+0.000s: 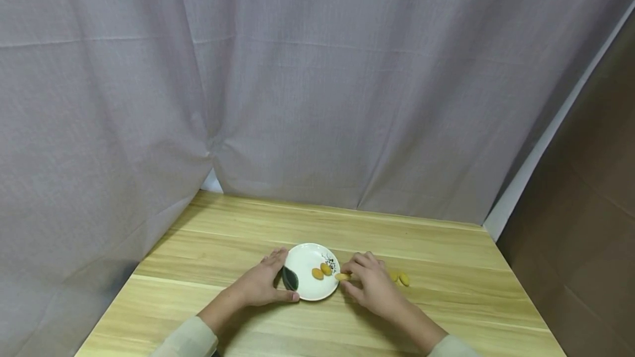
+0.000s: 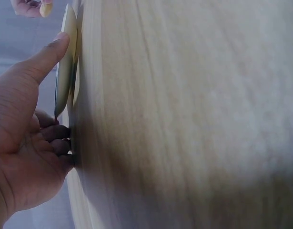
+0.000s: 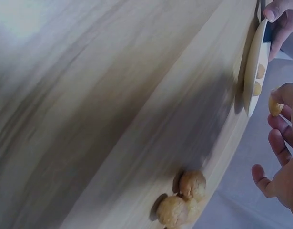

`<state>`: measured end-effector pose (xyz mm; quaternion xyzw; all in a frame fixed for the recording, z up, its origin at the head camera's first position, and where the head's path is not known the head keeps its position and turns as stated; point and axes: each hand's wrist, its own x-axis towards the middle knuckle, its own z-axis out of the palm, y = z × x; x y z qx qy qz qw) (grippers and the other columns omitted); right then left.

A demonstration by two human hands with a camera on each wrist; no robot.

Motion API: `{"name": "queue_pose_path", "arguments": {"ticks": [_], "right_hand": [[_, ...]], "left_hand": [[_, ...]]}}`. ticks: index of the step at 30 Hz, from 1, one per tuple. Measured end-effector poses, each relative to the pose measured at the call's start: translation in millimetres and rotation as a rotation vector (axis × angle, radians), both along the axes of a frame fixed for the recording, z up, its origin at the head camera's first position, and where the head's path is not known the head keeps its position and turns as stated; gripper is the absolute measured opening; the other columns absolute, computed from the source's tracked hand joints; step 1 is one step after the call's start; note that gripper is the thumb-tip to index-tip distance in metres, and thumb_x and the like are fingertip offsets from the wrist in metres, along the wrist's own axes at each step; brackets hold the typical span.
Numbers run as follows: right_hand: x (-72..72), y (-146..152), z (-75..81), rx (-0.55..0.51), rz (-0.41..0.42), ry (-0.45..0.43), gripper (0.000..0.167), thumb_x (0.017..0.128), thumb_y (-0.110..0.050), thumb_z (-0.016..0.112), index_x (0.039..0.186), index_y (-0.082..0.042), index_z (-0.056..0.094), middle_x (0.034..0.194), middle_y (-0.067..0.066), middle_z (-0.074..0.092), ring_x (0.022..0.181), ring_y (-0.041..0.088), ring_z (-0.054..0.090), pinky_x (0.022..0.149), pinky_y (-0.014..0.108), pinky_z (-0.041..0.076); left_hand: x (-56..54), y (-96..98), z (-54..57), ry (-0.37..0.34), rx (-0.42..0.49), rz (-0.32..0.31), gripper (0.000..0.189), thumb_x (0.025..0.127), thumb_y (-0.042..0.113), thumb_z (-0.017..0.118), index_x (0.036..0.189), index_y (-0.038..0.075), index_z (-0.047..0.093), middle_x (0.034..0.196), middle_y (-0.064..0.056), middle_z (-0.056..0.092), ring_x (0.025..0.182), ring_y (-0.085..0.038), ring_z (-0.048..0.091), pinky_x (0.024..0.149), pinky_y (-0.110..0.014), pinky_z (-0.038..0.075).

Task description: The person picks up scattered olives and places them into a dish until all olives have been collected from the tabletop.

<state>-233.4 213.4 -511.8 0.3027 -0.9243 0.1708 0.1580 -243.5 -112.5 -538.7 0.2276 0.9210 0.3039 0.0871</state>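
Observation:
A small white plate [image 1: 305,258] with a dark green leaf-shaped patch and a dark printed pattern sits on the wooden table. My left hand [image 1: 260,282] holds its left rim, thumb on the near side and fingers on the far side; in the left wrist view the thumb presses the edge. Two small orange-yellow oval fruits [image 1: 317,274], kumquat-like, lie on the plate. Over the right rim, my right hand [image 1: 372,285] pinches another yellow oval fruit [image 3: 275,107] between thumb and fingers. Several more such fruits [image 3: 172,211] rest on the table right of that hand, partly hidden by it in the head view.
The wooden table [image 1: 238,225] carries the plate and fruits. A grey curtain [image 1: 307,98] hangs behind it and along the left side. At the right stands a brown panel [image 1: 580,225].

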Motion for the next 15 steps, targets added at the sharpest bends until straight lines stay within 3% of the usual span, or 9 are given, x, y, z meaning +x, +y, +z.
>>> {"name": "queue_pose_path", "arguments": {"ticks": [6, 15], "right_hand": [[0.1, -10, 3.7, 0.011, -0.005, -0.068, 0.020, 0.093, -0.023, 0.091, 0.110, -0.021, 0.080, 0.110, -0.010, 0.072, 0.103, 0.010, 0.058, 0.090, 0.041, 0.050], [-2.7, -23, 2.1, 0.027, 0.027, -0.036, 0.022, 0.092, -0.022, 0.091, 0.111, -0.016, 0.083, 0.110, -0.007, 0.068, 0.099, 0.008, 0.053, 0.088, 0.040, 0.048]], "left_hand": [[0.8, 0.4, 0.0, -0.006, 0.004, 0.009, 0.128, 0.088, 0.066, 0.085, 0.172, -0.008, 0.024, 0.182, -0.026, 0.023, 0.171, -0.045, 0.023, 0.140, -0.061, 0.022], [2.0, 1.7, 1.5, -0.008, 0.007, 0.008, 0.127, 0.089, 0.066, 0.085, 0.171, -0.009, 0.025, 0.182, -0.026, 0.024, 0.171, -0.045, 0.023, 0.140, -0.061, 0.023]]}}
